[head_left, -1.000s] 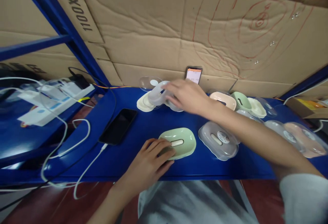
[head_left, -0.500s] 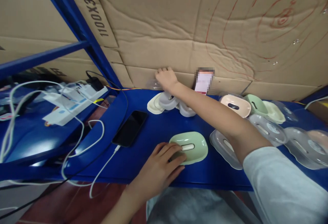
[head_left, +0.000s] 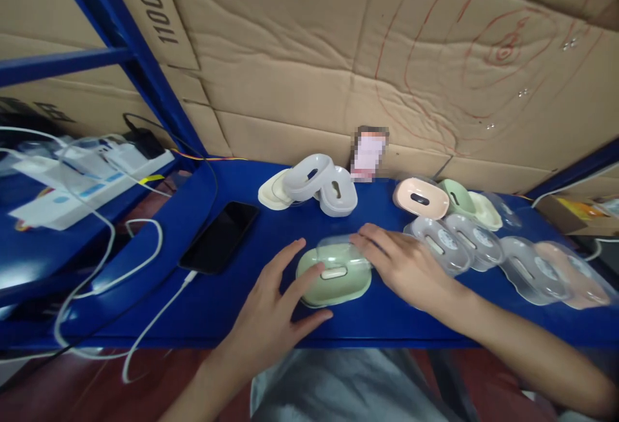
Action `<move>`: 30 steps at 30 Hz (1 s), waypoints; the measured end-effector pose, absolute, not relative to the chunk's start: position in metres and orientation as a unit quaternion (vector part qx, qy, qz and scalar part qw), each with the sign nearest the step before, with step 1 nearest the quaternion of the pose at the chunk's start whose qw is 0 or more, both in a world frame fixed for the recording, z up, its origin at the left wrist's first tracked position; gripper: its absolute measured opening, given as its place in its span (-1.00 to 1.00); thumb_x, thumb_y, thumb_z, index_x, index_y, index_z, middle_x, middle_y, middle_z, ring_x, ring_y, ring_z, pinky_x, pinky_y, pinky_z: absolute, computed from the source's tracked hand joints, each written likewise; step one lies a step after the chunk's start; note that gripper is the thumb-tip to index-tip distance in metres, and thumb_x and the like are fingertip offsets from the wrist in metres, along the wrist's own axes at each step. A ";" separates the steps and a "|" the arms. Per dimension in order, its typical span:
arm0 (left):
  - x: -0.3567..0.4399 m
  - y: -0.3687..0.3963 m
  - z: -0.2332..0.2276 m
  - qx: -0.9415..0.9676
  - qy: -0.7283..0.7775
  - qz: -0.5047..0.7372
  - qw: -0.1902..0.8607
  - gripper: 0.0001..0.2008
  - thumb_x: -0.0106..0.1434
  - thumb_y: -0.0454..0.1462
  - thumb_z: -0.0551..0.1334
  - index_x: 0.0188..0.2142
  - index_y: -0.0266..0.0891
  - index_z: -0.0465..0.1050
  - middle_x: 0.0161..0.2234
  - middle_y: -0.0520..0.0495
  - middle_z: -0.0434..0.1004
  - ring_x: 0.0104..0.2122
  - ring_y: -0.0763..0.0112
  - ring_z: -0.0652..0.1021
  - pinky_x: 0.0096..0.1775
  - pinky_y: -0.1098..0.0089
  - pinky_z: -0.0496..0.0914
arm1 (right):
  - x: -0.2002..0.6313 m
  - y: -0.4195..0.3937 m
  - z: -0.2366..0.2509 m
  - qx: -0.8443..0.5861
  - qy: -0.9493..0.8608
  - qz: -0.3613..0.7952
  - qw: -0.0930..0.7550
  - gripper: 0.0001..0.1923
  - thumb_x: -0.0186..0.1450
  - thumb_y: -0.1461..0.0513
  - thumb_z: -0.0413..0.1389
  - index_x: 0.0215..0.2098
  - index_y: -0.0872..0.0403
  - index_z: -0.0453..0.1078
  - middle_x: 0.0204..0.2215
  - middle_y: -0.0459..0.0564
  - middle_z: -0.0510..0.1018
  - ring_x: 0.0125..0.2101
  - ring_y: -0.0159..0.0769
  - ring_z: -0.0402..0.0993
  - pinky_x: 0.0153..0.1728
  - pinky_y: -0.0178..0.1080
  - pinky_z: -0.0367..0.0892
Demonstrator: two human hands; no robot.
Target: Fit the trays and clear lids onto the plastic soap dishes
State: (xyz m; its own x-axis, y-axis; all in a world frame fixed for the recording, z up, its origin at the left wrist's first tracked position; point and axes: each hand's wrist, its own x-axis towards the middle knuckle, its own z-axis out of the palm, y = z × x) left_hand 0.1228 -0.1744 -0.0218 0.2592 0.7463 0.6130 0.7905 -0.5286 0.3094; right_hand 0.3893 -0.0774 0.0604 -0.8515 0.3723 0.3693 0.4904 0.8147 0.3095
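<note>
Both hands were down on the blue table [head_left: 271,229], either side of a green soap dish [head_left: 333,275] with a clear lid [head_left: 341,249] lying over its far half. The left hand [head_left: 271,319] was spread wide, thumb out to the near right, one finger resting on the dish's left edge. The right hand [head_left: 403,264] lay flat, fingers loosely together, their tips touching the lid's right rim. Just beyond the right hand's knuckles sat a row of clear lids [head_left: 464,241] and pastel dishes [head_left: 420,196]. Farther out past both hands, a stack of white dishes [head_left: 309,183] stood near a phone [head_left: 368,153] propped against cardboard. Left of the left hand lay a dark smartphone [head_left: 218,236] on its cable.
</note>
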 end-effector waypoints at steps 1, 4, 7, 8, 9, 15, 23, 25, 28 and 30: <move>0.123 -0.174 -0.022 -0.794 -0.492 -0.357 0.017 -0.38 0.45 -0.12 0.36 0.41 -0.07 0.22 0.48 -0.37 0.07 0.41 -0.14 0.35 0.24 -0.09 0.52 | 0.391 -0.081 0.054 -0.234 -0.941 -0.193 0.150 -0.49 0.40 0.51 -0.03 0.24 0.19 0.46 0.15 0.20 0.63 0.07 -0.09 0.66 -0.03 -0.13 0.62; 0.123 -0.172 -0.024 -0.794 -0.507 -0.335 -0.026 -0.32 0.48 -0.05 0.30 0.48 -0.04 0.11 0.49 -0.36 0.12 0.38 -0.10 0.42 0.17 -0.01 0.59 | 0.389 -0.083 0.041 -0.244 -0.948 -0.148 0.144 -0.53 0.46 0.42 0.07 0.30 0.19 0.45 0.24 0.22 0.58 0.16 -0.01 0.62 0.03 -0.05 0.65; 0.119 -0.171 -0.026 -0.794 -0.506 -0.330 -0.065 -0.34 0.51 -0.05 0.27 0.48 -0.02 0.11 0.44 -0.30 0.27 0.36 0.00 0.46 0.23 0.01 0.55 | 0.386 -0.085 0.037 -0.220 -0.965 -0.063 0.131 -0.47 0.52 0.12 0.20 0.37 0.18 0.40 0.29 0.23 0.54 0.21 0.03 0.58 0.18 0.08 0.58; 0.118 -0.170 -0.027 -0.794 -0.505 -0.332 -0.072 -0.35 0.51 -0.05 0.27 0.48 -0.02 0.12 0.43 -0.28 0.29 0.37 0.02 0.46 0.25 0.01 0.53 | 0.386 -0.086 0.037 -0.210 -0.969 -0.034 0.126 -0.42 0.51 0.05 0.21 0.39 0.15 0.37 0.31 0.20 0.52 0.25 0.02 0.55 0.26 0.13 0.51; 0.117 -0.170 -0.027 -0.793 -0.504 -0.333 -0.076 -0.36 0.51 -0.06 0.27 0.47 -0.01 0.13 0.43 -0.27 0.29 0.37 0.03 0.45 0.26 0.01 0.52 | 0.387 -0.087 0.037 -0.204 -0.971 -0.010 0.122 -0.39 0.51 0.01 0.21 0.41 0.11 0.35 0.34 0.18 0.49 0.29 0.01 0.50 0.32 0.18 0.44; 0.115 -0.167 -0.030 -0.788 -0.512 -0.328 -0.094 -0.29 0.49 -0.03 0.29 0.50 0.00 0.09 0.47 -0.27 0.23 0.39 0.03 0.43 0.27 0.02 0.51 | 0.388 -0.089 0.035 -0.193 -0.976 0.047 0.092 -0.40 0.55 0.11 0.15 0.50 0.04 0.24 0.46 0.10 0.33 0.48 -0.05 0.20 0.47 0.15 0.21; 0.115 -0.166 -0.030 -0.779 -0.514 -0.344 -0.101 -0.31 0.45 -0.01 0.33 0.47 0.04 0.17 0.42 -0.26 0.31 0.34 0.01 0.49 0.26 -0.02 0.52 | 0.385 -0.087 0.027 -0.166 -0.983 0.020 0.080 -0.39 0.55 0.21 0.14 0.52 0.00 0.19 0.51 0.07 0.23 0.53 0.01 0.05 0.48 0.26 0.13; 0.115 -0.166 -0.030 -0.778 -0.515 -0.345 -0.101 -0.32 0.44 -0.02 0.35 0.45 0.03 0.19 0.42 -0.27 0.31 0.34 -0.02 0.50 0.25 -0.03 0.52 | 0.385 -0.087 0.024 -0.164 -0.983 0.014 0.078 -0.37 0.55 0.23 0.14 0.54 -0.03 0.15 0.52 0.06 0.20 0.54 0.02 0.00 0.48 0.29 0.11; 0.115 -0.167 -0.029 -0.779 -0.516 -0.343 -0.097 -0.34 0.43 -0.04 0.36 0.43 0.03 0.22 0.42 -0.28 0.32 0.33 -0.03 0.51 0.23 -0.02 0.54 | 0.386 -0.088 0.022 -0.156 -0.985 0.009 0.071 -0.31 0.54 0.29 0.13 0.56 -0.05 0.07 0.54 0.04 0.15 0.55 -0.02 -0.05 0.49 0.31 0.06; 0.115 -0.167 -0.029 -0.781 -0.515 -0.343 -0.091 -0.34 0.44 -0.04 0.36 0.43 0.03 0.23 0.42 -0.28 0.32 0.31 -0.02 0.53 0.20 0.01 0.57 | 0.387 -0.088 0.023 -0.149 -0.987 0.006 0.060 -0.29 0.53 0.34 0.11 0.57 -0.05 0.05 0.55 0.02 0.11 0.56 -0.10 -0.06 0.51 0.28 0.00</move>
State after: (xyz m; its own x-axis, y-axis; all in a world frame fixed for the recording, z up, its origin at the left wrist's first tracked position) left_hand 0.1150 -0.1667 -0.0291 0.2355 0.8657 0.4417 0.7415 -0.4538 0.4941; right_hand 0.3871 -0.0875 0.0231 -0.9483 0.2951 0.1171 0.2936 0.9555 -0.0301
